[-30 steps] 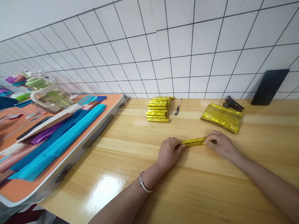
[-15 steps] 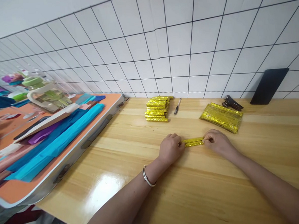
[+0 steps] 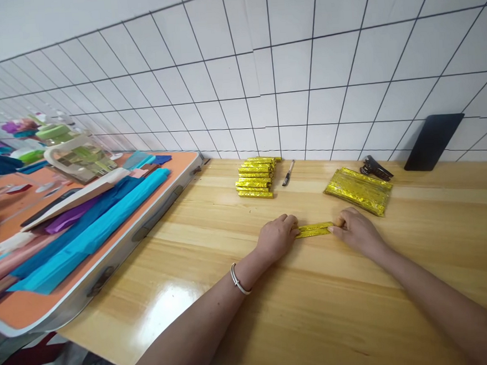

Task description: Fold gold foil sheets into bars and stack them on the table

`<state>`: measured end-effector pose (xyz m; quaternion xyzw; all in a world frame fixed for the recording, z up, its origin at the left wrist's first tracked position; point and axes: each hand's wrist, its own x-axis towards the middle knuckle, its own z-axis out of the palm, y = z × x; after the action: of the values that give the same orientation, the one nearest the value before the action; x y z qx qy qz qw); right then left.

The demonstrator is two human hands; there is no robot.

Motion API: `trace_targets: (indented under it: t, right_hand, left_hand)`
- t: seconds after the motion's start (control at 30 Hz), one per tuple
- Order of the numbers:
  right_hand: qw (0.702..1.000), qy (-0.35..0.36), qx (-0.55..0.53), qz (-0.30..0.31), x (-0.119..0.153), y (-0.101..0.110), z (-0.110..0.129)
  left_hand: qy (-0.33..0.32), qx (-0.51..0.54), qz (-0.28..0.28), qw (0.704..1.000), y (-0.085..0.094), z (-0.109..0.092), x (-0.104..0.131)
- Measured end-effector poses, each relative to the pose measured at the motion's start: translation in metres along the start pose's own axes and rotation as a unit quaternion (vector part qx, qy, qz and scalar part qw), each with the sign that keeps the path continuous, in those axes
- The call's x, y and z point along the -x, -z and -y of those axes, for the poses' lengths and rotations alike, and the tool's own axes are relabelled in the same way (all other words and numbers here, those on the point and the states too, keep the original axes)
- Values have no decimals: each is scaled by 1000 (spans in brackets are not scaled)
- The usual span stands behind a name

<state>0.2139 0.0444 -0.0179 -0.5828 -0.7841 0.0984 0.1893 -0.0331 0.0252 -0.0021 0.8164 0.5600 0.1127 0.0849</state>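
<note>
A narrow strip of shiny gold foil, with a lengthwise line along its middle, stretches between my hands just at the wooden table. My left hand, a silver bangle on its wrist, is closed on the strip's left end. At the other end, my right hand pinches the strip between thumb and fingers. Both ends are hidden by my fingers. Beyond my left hand lies a stack of narrow gold foil bundles. A wider flat packet of gold foil rests beyond my right hand.
A pen-like tool lies near the wall, right of the bundles. A dark hair clip sits behind the packet, and a black flat panel leans on the tiled wall. An orange-topped folding table at left carries blue paper and a bottle.
My right thumb and fingers have shifted their grip at the strip's right end, the fingers now more raised. The strip stays between both hands; the view has moved slightly.
</note>
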Motion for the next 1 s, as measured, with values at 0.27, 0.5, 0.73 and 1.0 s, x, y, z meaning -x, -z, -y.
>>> trace_targets:
  t: [0.27, 0.5, 0.73, 1.0]
  right_hand:
    - [994, 95, -31, -43, 9, -5, -2]
    - [982, 174, 42, -53, 11, -2, -1]
    - [970, 220, 99, -23, 13, 6, 13]
    - [973, 219, -75, 20, -8, 6, -13]
  left_hand:
    - [-71, 54, -3, 996, 0, 14, -8]
    - [-120, 70, 91, 986, 13, 23, -35]
    - [-185, 47, 59, 980, 19, 13, -23]
    - [-196, -97, 42, 975, 24, -10, 16]
